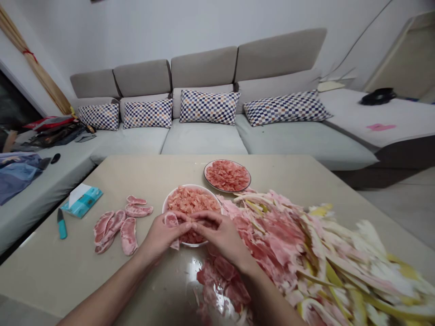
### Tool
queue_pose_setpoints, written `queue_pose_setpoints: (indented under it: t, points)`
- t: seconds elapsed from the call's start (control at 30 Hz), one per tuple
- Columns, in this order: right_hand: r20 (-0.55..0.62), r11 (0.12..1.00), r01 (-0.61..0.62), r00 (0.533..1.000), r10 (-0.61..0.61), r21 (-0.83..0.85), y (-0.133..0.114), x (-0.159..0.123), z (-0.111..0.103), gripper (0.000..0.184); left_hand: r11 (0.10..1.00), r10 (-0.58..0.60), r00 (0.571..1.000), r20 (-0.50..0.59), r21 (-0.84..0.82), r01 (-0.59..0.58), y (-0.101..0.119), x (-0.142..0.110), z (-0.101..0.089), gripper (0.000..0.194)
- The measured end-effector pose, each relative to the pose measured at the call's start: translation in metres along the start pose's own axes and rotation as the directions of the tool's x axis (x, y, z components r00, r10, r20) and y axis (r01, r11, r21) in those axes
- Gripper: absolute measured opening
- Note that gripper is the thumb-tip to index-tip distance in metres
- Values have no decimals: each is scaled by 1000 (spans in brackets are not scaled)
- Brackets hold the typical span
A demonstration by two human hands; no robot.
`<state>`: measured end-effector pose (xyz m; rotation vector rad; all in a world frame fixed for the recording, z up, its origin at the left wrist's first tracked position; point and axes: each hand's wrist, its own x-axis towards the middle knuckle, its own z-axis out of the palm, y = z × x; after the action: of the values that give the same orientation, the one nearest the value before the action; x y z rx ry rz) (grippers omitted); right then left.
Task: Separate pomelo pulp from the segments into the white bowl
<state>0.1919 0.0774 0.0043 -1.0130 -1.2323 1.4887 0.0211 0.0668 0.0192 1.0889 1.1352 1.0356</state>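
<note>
My left hand (167,233) is closed round a pink pomelo segment (171,220), whose pale membrane hangs below the fingers. Thumb to thumb with it, my right hand (220,233) is pinched shut; what lies between its fingertips is too small to make out. Both hands are over the near part of a white bowl (165,204) filled with peeled pink pomelo flesh (192,199). Several pomelo segments still in their membrane (129,235) lie on the table to the left. Stripped membranes (224,280) lie beneath and beside my right forearm.
Behind the bowl stands a dark-rimmed plate (205,174) of pomelo flesh. A large heap of pomelo peel (326,262) covers the table's right side. At the left are a turquoise-handled knife (62,226) and a tissue pack (83,201). A grey sofa (204,138) stands beyond the table (152,170).
</note>
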Motion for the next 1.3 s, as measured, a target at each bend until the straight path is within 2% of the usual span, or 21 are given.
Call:
queue_pose_setpoints:
  t: [0.07,0.17,0.33,0.43,0.5,0.57,0.67,0.73,0.8,0.87,0.93,1.07,1.17,1.23,1.3]
  points:
    - [24,998,-34,999,33,47,1,0,-1,31,1000,-4,999,33,-26,5,1,0,1,21]
    - [64,982,-111,993,103,154,3,2,-3,31,985,-48,994,100,-161,64,1,1,1,19]
    - [33,953,-139,990,135,271,5,4,-3,33,950,-112,990,90,-283,133,-2,3,2,21]
    - [-16,969,-56,998,62,239,4,1,2,32,928,-126,990,58,-346,138,-3,2,4,22]
    - [-110,990,93,991,-81,108,4,-3,8,25,913,-135,990,35,-384,138,-3,1,5,23]
    - [-185,954,281,937,-297,-106,3,-9,14,13,900,-146,989,19,-413,140,-3,0,6,24]
    - [-187,785,496,788,-587,-371,0,-16,16,9,883,-168,986,-15,-447,144,0,-1,5,25]
    - [-137,666,573,700,-701,-479,-2,-17,12,16,876,-186,982,-36,-459,149,2,0,3,26]
    - [-60,579,598,665,-744,-555,-3,-14,6,23,875,-199,979,-38,-456,160,3,0,0,26]
    - [10,549,581,692,-722,-602,-1,-9,0,28,880,-201,979,-26,-444,169,5,0,-1,27]
    - [23,568,539,738,-674,-622,1,-5,-3,29,890,-192,981,-13,-424,169,5,0,-1,26]
    - [-21,680,478,810,-586,-556,0,-3,-2,21,919,-140,990,-11,-375,126,3,-1,2,25]
    - [11,757,441,867,-498,-482,-4,-6,2,20,947,-94,996,-6,-310,88,1,-2,4,24]
    - [15,788,431,881,-474,-440,-6,-7,3,18,980,-36,999,-2,-194,35,2,-3,5,20]
    - [-21,797,440,871,-492,-415,-6,-7,4,12,998,42,999,-34,-45,-43,5,-4,7,17]
